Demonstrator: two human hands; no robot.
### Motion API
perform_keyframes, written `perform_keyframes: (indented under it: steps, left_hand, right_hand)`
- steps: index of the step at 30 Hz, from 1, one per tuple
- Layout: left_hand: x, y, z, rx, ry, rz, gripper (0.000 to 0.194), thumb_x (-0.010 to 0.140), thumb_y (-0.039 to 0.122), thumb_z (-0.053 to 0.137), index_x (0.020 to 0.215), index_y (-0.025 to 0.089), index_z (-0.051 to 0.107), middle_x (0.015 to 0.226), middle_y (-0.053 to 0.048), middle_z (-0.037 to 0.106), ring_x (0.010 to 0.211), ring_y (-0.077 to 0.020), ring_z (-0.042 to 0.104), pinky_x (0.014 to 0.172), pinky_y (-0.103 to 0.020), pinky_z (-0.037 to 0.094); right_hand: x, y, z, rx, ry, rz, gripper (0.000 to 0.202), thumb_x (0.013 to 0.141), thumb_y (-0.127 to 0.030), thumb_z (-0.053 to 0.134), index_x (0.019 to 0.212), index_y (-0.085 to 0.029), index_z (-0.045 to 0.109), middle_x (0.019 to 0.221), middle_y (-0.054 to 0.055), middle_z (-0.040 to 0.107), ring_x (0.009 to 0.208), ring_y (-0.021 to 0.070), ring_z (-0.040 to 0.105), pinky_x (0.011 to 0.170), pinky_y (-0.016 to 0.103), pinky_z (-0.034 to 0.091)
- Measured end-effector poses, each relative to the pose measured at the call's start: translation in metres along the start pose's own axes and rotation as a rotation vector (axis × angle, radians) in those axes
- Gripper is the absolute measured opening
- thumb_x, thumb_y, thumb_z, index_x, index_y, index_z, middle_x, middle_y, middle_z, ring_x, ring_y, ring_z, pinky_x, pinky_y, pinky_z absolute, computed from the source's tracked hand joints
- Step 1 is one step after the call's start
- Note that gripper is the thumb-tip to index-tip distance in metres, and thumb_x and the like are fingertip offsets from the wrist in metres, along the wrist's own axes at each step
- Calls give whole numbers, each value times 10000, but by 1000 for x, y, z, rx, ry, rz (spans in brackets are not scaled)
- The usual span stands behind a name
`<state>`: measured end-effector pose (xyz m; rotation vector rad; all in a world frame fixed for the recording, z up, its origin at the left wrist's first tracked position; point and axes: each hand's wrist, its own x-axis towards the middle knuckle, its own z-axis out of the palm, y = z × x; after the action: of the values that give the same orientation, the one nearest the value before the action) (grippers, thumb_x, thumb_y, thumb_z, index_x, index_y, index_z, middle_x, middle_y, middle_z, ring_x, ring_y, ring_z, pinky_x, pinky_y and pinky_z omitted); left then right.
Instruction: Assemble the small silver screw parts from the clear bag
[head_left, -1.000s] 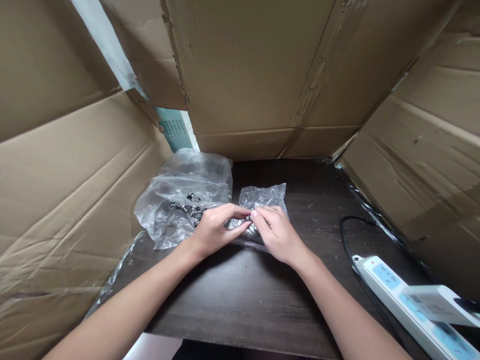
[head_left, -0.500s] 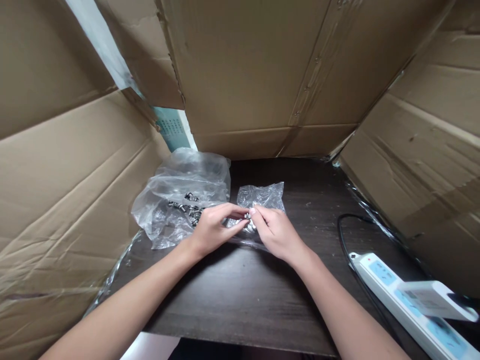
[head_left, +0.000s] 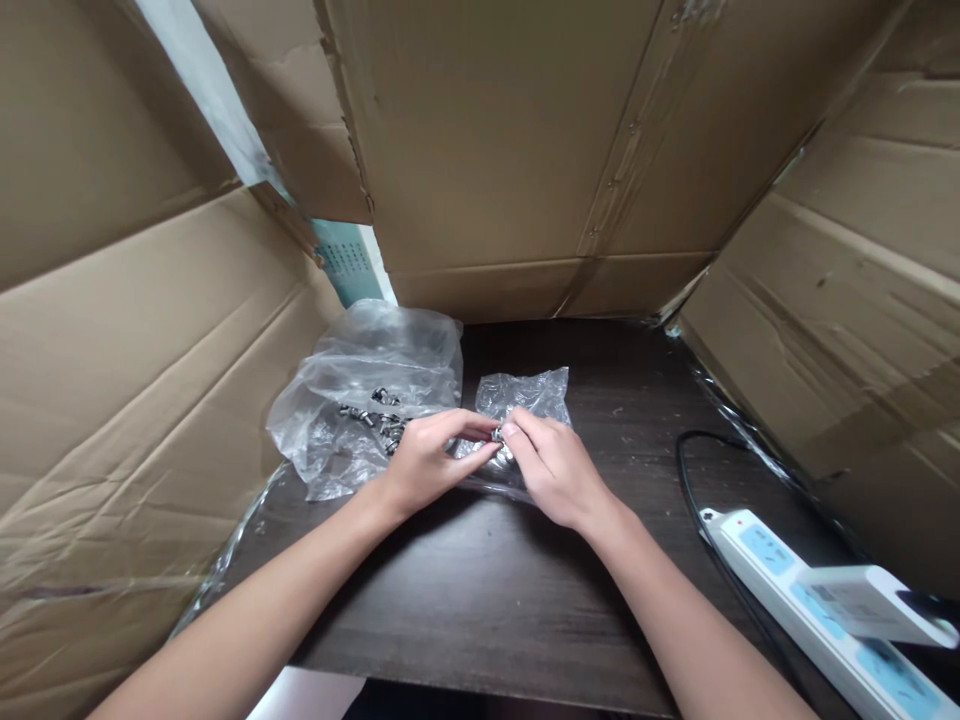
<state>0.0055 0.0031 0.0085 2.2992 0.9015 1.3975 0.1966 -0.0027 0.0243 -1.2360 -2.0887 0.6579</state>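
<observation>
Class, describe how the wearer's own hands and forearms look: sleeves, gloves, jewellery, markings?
The left hand and right hand are both gloveless. No sleeve, watch or bracelet shows on the slim forearms, and no marking; some fingers are hidden.

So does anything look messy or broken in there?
A bit messy: dark metal bits lie loosely heaped on the crumpled big plastic bag, left of the hands. Also, the cardboard wall has a ragged, torn edge.

The left hand and right hand meet fingertip to fingertip around a small metal piece (too small to identify) above the desk. Dark metal parts lie on the larger plastic bag, beside the left hand.
</observation>
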Motion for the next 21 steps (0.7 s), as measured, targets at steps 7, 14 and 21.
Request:
perform_keyframes:
  steps: [7,14,21]
  left_hand:
    - [-2,-2,1,6,-15,-19,158,842,163,745,994,142,711,891,-50,774,749,-148,751,741,-239,635]
    - [0,0,1,-1,-11,-25,140,862,178,729,997,144,714,901,-57,777,758,-151,753,750,-247,640]
    - [-1,-1,1,10,7,-12,143,854,166,733,993,146,705,882,-49,777,754,-150,754,737,-236,636]
  right_hand:
    - [0,0,-1,112,-38,-16,165,999,-257,413,839,-225,440,732,-29,538,659,145,492,627,276,325]
    - [1,3,1,20,-20,1,315,1029,-314,368,733,-216,408,667,-21,523,604,143,464,597,283,292]
    - [-1,1,2,56,18,-81,161,975,-229,446,816,-212,470,807,3,568,724,158,514,665,285,349]
